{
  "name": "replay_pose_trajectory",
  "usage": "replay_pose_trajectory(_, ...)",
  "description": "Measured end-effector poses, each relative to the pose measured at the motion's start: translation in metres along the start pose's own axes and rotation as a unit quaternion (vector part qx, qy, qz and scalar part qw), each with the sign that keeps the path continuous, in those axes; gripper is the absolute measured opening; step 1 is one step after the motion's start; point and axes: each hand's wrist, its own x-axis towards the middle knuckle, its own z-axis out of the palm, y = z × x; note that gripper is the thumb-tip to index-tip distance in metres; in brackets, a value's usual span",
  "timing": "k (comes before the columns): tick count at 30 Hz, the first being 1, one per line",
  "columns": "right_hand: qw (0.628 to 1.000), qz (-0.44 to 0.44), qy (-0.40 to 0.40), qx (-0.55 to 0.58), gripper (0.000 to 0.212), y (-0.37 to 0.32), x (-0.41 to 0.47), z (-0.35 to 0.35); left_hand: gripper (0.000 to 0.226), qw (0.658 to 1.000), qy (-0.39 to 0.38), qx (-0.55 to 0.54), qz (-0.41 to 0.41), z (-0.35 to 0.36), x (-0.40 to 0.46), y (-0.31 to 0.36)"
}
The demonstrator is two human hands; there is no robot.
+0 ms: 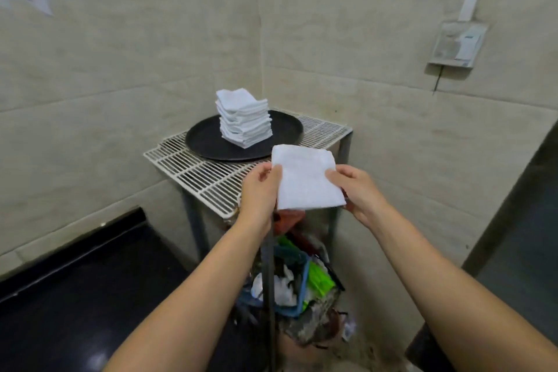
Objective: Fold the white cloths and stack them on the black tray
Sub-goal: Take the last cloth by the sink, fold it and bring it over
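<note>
A folded white cloth (305,178) is held flat in the air over the near edge of the wire rack. My left hand (259,190) grips its left edge, thumb on top. My right hand (356,190) grips its right edge, thumb on top and fingers underneath. Behind them a round black tray (205,139) sits on the rack. A tall stack of folded white cloths (244,118) stands on the tray, slightly uneven at the top.
The white wire rack (196,172) on metal legs stands in a tiled corner. Below it lies a heap of clutter with a blue basket (302,287). A black counter (75,281) runs at lower left. A wall socket box (456,45) hangs at upper right.
</note>
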Motion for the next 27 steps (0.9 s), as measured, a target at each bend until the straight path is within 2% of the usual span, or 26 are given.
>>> replay_pose_trajectory(5,0.997,-0.023,-0.067,-0.009,0.009,-0.03,0.088,0.016,0.018,0.997,0.046,0.043,0.049,0.001,0.073,0.019)
replay_pose_trajectory(10,0.983,-0.091,-0.149,-0.055,0.01,-0.063,0.18,0.051,0.018,0.982,0.13,0.093,0.098,-0.003,0.145,0.041)
replay_pose_trajectory(14,0.966,-0.102,-0.225,-0.08,0.015,-0.099,0.265,0.087,0.016,0.964,0.214,0.102,0.121,-0.004,0.215,0.068)
replay_pose_trajectory(16,0.957,-0.095,-0.261,-0.083,0.007,-0.113,0.303,0.107,0.018,0.954,0.257,0.102,0.113,-0.006,0.248,0.081)
replay_pose_trajectory(21,0.938,-0.074,-0.316,-0.124,0.019,-0.112,0.37,0.142,0.019,0.931,0.335,0.134,0.056,-0.015,0.3,0.085)
replay_pose_trajectory(27,0.921,-0.026,-0.37,-0.117,0.019,-0.076,0.392,0.146,0.024,0.907,0.377,0.187,0.011,-0.021,0.311,0.058)
